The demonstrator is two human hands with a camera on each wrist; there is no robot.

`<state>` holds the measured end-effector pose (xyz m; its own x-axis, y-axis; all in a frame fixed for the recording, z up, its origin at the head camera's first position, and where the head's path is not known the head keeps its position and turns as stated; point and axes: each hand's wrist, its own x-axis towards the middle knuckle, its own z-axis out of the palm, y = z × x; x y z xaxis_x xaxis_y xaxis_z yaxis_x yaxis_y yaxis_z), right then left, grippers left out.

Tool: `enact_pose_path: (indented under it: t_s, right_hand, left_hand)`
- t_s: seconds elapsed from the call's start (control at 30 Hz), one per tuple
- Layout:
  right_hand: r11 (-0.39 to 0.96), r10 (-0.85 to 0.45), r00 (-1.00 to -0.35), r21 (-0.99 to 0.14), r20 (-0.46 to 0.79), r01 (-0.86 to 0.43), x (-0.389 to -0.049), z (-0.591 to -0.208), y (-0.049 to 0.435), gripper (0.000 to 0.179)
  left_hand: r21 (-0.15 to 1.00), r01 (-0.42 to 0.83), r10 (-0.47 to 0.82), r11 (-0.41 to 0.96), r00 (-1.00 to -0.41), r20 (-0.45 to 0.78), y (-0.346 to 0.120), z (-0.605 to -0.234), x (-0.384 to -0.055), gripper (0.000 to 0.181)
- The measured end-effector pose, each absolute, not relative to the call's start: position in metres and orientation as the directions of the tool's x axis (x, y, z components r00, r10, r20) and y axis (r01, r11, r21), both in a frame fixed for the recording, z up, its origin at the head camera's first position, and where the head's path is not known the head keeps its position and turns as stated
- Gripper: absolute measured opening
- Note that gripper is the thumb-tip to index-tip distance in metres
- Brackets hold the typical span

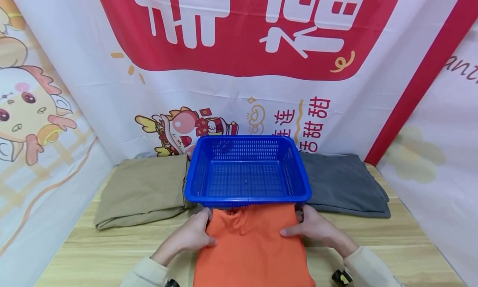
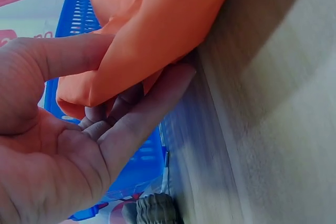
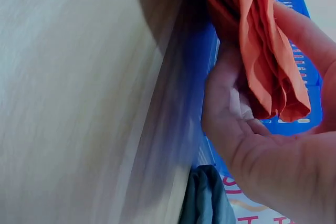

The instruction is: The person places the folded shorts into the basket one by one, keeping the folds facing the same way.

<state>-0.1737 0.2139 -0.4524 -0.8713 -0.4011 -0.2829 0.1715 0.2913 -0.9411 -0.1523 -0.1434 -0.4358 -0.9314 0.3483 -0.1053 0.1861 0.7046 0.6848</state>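
An orange folded garment (image 1: 252,249) lies in front of the blue plastic basket (image 1: 190,187), its gathered far edge close to the basket's front rim. My left hand (image 1: 194,233) grips its left side, thumb on top and fingers underneath, as the cloth (image 2: 152,30) in the left wrist view shows. On the opposite side my right hand (image 1: 313,225) pinches the layered edge (image 3: 262,51), with the thumb above and the fingers beneath. In both wrist views the held edge hangs above the wooden table.
Left of the basket lies a folded khaki garment (image 1: 145,191); to its right is a folded dark grey garment (image 1: 343,185). All rest on the wooden table (image 1: 403,245). Behind them hangs a printed white and red cloth backdrop (image 1: 239,87).
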Motion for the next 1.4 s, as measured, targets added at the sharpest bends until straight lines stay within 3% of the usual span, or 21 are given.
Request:
enact_pose_path:
  t_s: [0.23, 0.63, 0.83, 1.03, 1.27, 1.4]
  right_hand:
    - [0.191, -0.385, -0.873, -0.952, -0.298, 0.241, -0.176, -0.456, 0.212, 0.095]
    - [0.151, -0.470, -0.799, -0.927, -0.374, 0.345, -0.174, -0.452, 0.213, 0.073]
    - [0.199, -0.467, -0.796, -0.923, -0.385, 0.330, -0.174, -0.456, 0.213, 0.072]
    - [0.228, -0.446, -0.805, -0.919, -0.391, 0.320, -0.173, -0.456, 0.213, 0.058]
    - [0.279, -0.429, -0.819, -0.918, -0.382, 0.282, -0.170, -0.453, 0.210, 0.070]
    - [0.252, -0.463, -0.812, -0.931, -0.355, 0.263, -0.166, -0.455, 0.210, 0.070]
  left_hand:
    - [0.729, 0.136, 0.327, 0.671, -0.937, -0.126, -0.143, -0.435, -0.152, 0.048]
    - [0.804, 0.043, 0.285, 0.593, -0.945, -0.160, -0.142, -0.434, -0.150, 0.050]
    - [0.818, 0.026, 0.277, 0.575, -0.947, -0.164, -0.141, -0.435, -0.150, 0.053]
    - [0.832, -0.005, 0.268, 0.555, -0.946, -0.184, -0.141, -0.435, -0.150, 0.055]
    - [0.840, -0.091, 0.220, 0.535, -0.945, -0.243, -0.144, -0.438, -0.150, 0.054]
    - [0.857, -0.091, 0.282, 0.507, -0.922, -0.265, -0.146, -0.441, -0.148, 0.041]
